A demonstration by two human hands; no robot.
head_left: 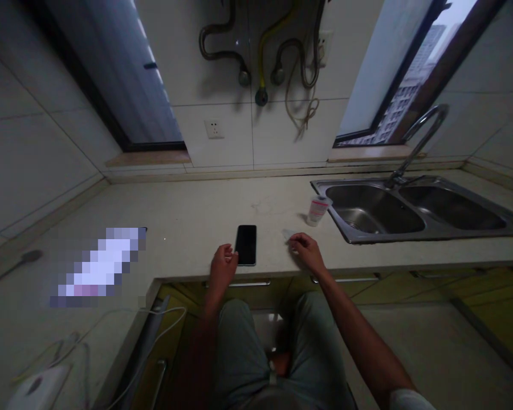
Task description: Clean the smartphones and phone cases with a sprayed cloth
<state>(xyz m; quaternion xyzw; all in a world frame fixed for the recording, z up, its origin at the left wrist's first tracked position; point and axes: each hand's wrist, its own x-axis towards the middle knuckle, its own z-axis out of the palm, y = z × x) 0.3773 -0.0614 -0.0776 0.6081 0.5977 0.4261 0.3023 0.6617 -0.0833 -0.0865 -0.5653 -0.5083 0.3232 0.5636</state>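
Black phone, long axis toward wall; left hand loosely parted, right hand of unclear grip.

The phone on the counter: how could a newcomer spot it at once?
Find the pale counter and follow its front edge left from the metal sink. Past the right hand, close beside the left hand, the phone lies flat. Its dark, rectangular face sets it apart from the see-through, red-banded cup near the sink.
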